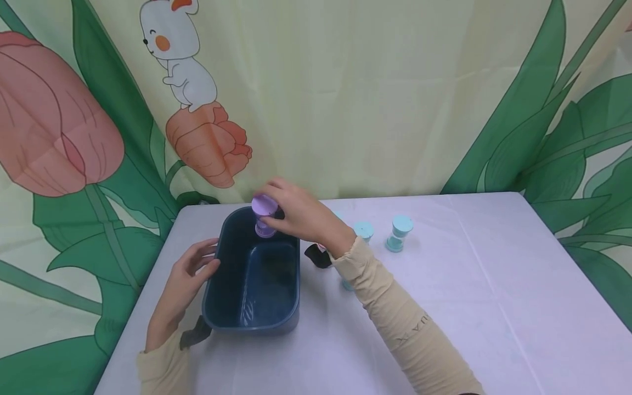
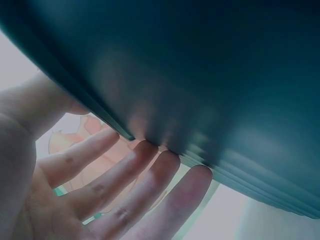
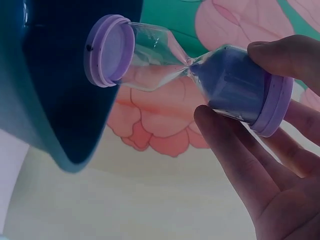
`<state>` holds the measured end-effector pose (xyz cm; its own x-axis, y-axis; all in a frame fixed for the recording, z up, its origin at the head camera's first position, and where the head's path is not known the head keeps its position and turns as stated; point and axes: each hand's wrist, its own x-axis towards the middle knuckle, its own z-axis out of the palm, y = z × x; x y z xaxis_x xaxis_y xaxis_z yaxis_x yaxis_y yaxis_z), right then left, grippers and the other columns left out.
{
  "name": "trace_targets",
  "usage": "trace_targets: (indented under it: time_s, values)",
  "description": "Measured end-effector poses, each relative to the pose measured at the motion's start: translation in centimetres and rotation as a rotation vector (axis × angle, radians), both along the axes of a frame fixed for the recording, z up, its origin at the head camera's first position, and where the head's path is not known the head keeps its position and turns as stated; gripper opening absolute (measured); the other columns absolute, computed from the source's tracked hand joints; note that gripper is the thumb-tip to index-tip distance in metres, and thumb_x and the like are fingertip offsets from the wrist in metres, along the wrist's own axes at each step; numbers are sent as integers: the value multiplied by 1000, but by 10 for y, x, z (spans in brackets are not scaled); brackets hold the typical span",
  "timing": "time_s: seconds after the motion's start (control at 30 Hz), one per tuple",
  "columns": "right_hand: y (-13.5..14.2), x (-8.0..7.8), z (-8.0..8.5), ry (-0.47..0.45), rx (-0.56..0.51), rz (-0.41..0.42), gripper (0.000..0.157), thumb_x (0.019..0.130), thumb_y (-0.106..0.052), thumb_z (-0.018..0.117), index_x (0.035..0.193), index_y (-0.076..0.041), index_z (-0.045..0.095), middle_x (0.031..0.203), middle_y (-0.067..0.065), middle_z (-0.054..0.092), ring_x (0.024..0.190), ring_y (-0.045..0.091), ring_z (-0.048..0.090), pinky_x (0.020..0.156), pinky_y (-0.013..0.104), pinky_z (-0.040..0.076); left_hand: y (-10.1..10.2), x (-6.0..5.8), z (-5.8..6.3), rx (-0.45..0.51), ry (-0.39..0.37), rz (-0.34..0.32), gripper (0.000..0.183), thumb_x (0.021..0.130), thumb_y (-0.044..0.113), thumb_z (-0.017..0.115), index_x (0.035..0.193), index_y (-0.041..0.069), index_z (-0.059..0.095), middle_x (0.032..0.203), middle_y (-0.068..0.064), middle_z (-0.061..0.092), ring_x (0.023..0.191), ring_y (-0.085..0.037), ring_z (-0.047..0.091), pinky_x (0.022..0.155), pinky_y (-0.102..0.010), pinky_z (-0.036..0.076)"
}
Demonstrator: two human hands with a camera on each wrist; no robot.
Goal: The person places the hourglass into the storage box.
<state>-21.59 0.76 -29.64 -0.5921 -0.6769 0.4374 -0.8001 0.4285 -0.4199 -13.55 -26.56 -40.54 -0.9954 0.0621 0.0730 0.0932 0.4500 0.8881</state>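
My right hand (image 1: 303, 214) holds a purple-capped sand timer (image 1: 265, 216) between thumb and fingers, over the far end of a dark blue plastic bin (image 1: 269, 323). In the right wrist view, bluish sand fills the half of the sand timer (image 3: 230, 80) nearest my fingers; the other half looks clear, its cap beside the bin's rim (image 3: 75, 162). At the bin's left side is my left hand (image 1: 185, 280). Its fairly straight fingers (image 2: 170, 175) touch the outer wall, and the thumb tip is hidden behind the rim in the left wrist view.
Right of the bin stand light blue sand timers, one in full view (image 1: 399, 233) and another (image 1: 363, 230) partly behind my right arm. A further light blue piece (image 1: 348, 285) shows beside the sleeve. A white cloth covers the table (image 1: 469, 307); a printed curtain (image 1: 345, 109) hangs behind it.
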Motion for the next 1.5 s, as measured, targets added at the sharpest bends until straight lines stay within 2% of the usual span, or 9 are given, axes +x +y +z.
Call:
trace_targets:
  time_s: [0.3, 0.47, 0.67, 0.93, 1.5]
  values:
    - [-14, -4, -4, -47, 52, 1, 39, 82, -19, 69, 118, -11, 57, 110, 0, 52, 95, 8, 51, 82, 13, 42, 1, -2, -2, -3, -14, 0, 49, 91, 32, 57, 137, 21, 41, 131, -5, 47, 113, -20, 48, 86, -25, 44]
    - [-19, -7, -6, -71, 65, 12, 40, 82, -18, 69, 118, -8, 56, 109, 1, 52, 93, 9, 52, 82, 15, 44, 1, -2, -3, 1, -9, 1, 49, 91, 31, 57, 137, 20, 41, 130, -6, 48, 112, -20, 49, 84, -22, 45]
    - [-25, -12, -7, -83, 95, 3, 41, 82, -19, 69, 118, -7, 55, 109, 2, 51, 95, 10, 50, 83, 18, 45, 0, -2, -1, -2, -14, 4, 49, 91, 32, 57, 137, 21, 41, 131, -5, 48, 113, -20, 48, 87, -28, 44]
    - [-35, -18, -10, -101, 159, -7, 38, 83, -22, 68, 116, -9, 56, 108, 1, 51, 94, 11, 51, 82, 17, 44, -1, -2, 0, 17, -7, -4, 48, 92, 30, 57, 136, 20, 42, 130, -7, 48, 111, -18, 49, 83, -19, 45]
    - [-47, -24, -17, -132, 323, -29, 41, 81, -23, 71, 118, -11, 57, 112, 2, 54, 101, 14, 52, 88, 23, 44, -1, -2, -1, 19, 9, -4, 47, 91, 30, 57, 135, 20, 43, 129, -5, 48, 111, -18, 49, 83, -19, 44]
